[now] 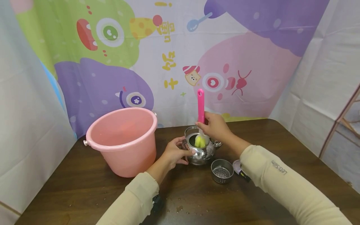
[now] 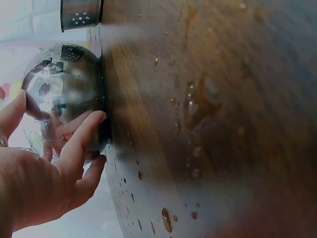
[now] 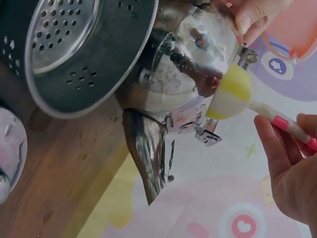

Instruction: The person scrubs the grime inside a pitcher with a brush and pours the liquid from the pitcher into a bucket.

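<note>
On your right sleeve (image 1: 278, 168) you can read small dark lettering (image 1: 279, 167), apparently "LetsSlim". On the far backdrop (image 1: 180, 109), yellow Chinese characters (image 1: 168, 61) run sideways from near the table upward: "干饭", then one that looks like "噜", ending in an exclamation mark (image 1: 163, 4).

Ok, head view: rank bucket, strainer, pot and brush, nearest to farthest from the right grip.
1. Brush: in the right grip.
2. Pot: just below, slightly left.
3. Strainer: lower, right of the pot.
4. Bucket: far left.
</note>
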`<state>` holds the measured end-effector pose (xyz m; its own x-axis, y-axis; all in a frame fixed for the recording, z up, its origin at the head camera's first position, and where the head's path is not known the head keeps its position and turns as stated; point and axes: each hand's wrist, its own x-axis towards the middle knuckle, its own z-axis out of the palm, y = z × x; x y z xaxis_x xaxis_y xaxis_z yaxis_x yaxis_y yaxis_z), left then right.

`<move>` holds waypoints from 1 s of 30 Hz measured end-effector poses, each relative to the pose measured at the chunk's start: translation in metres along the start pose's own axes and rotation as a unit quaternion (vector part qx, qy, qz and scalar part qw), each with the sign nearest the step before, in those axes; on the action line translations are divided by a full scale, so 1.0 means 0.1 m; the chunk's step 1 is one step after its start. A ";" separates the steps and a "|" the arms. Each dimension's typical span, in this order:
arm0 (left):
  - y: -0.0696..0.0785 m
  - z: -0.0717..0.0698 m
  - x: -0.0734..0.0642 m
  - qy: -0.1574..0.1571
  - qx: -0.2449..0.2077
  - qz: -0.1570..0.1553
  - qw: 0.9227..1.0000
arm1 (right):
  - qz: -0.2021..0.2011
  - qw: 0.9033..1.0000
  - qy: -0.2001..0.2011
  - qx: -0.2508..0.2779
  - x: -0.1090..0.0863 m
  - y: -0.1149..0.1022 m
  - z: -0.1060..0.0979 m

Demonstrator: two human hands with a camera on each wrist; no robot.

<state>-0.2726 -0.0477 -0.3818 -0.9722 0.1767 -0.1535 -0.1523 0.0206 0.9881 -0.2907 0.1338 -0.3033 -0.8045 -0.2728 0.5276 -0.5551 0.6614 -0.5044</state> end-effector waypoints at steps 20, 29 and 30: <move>0.01 0.00 -0.01 -0.001 0.000 -0.003 1.000 | 0.019 0.999 0.027 0.040 0.04 -0.05 0.17; 0.00 0.00 -0.01 0.000 0.000 -0.001 1.000 | 0.017 0.999 0.023 0.014 0.02 0.00 0.11; 0.00 0.00 -0.01 0.001 -0.001 -0.002 1.000 | 0.016 1.000 0.022 0.008 0.01 0.00 0.10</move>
<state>-0.2717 -0.0483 -0.3814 -0.9720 0.1744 -0.1572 -0.1563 0.0193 0.9875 -0.2938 0.1267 -0.3097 -0.8119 -0.2206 0.5405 -0.5331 0.6575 -0.5324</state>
